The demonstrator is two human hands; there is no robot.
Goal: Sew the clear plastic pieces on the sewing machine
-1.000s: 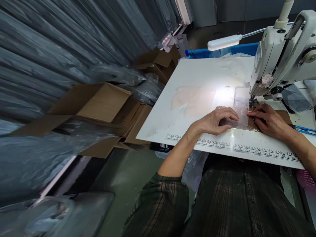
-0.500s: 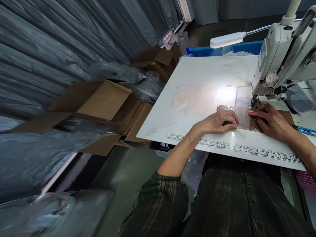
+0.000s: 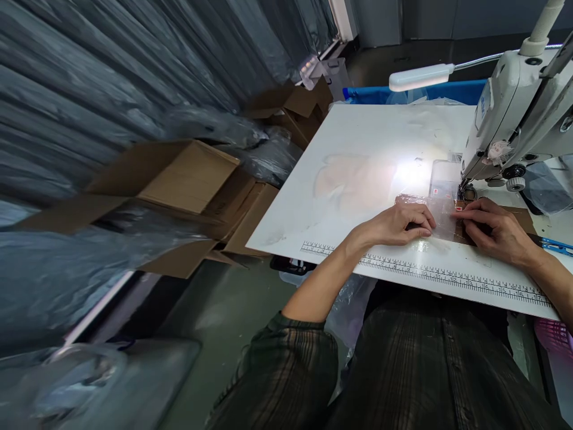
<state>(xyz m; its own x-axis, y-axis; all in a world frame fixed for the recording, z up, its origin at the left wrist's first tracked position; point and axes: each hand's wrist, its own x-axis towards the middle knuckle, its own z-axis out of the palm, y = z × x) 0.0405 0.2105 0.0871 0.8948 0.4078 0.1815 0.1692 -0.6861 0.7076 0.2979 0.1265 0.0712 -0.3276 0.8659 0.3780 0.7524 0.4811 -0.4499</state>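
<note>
At the right of the white tabletop (image 3: pixel 353 230), clear plastic (image 3: pixel 443 226) meets a brown sheet (image 3: pixel 523 217) just in front of the sewing machine (image 3: pixel 496 119). Left hand (image 3: pixel 403 223): fingers half curled, tips on the plastic; grip cannot be told. Right hand (image 3: pixel 496 226): fingers partly bent, tips at the join, room tight beneath the machine; pinch cannot be told. Tabletop extends widely leftward; printed ruler (image 3: pixel 425 273) follows the front edge

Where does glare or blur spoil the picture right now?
Head view: glare washes out part of the white tabletop near the lamp; head view, image left: grey sheeting looks smeared, stretched; head view, image right: left hand and right hand look fairly clear.
</note>
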